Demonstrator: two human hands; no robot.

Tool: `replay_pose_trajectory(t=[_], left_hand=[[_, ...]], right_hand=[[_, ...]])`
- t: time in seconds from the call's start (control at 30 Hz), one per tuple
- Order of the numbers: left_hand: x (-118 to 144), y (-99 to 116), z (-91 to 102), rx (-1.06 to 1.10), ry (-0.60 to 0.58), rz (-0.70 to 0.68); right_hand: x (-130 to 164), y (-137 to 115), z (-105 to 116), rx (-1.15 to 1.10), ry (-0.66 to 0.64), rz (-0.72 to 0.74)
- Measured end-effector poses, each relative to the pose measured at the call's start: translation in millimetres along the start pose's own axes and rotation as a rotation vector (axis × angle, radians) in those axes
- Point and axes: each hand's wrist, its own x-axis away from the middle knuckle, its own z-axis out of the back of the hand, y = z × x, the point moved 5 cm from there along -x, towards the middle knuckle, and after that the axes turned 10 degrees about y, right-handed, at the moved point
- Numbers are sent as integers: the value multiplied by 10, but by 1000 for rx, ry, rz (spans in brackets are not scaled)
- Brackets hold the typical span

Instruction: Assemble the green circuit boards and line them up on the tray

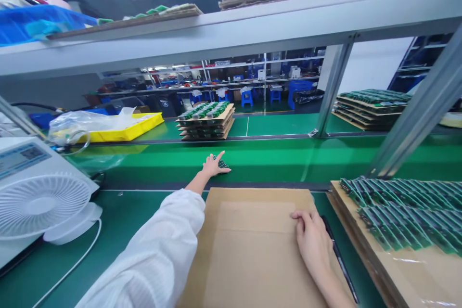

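Observation:
My left hand stretches out over the green conveyor belt, thumb and index finger spread apart. A small bunch of green circuit boards shows between those fingers, partly covered by the hand. Nearer to me, my right hand rests at the right side of a flat cardboard sheet. Its fingers are loosely bent, and nothing shows in them. Beside that hand a black pen lies along the sheet's right edge.
Rows of circuit boards lie on stacked cardboard at right. Past the belt stand layered boards, a yellow tray and another board stack. A white fan is at left. Metal posts hold an overhead shelf.

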Motion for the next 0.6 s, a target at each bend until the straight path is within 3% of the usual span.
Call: replay_pose_trajectory(t=[0.2,0.6], left_hand=[[-55,119,-128,-133,-74,-67],[91,326,-95,-161,-159,-181]], right_hand=[[-14,-17,8,-33,13,-10],[-24,-26,11,-12,-33,-16]])
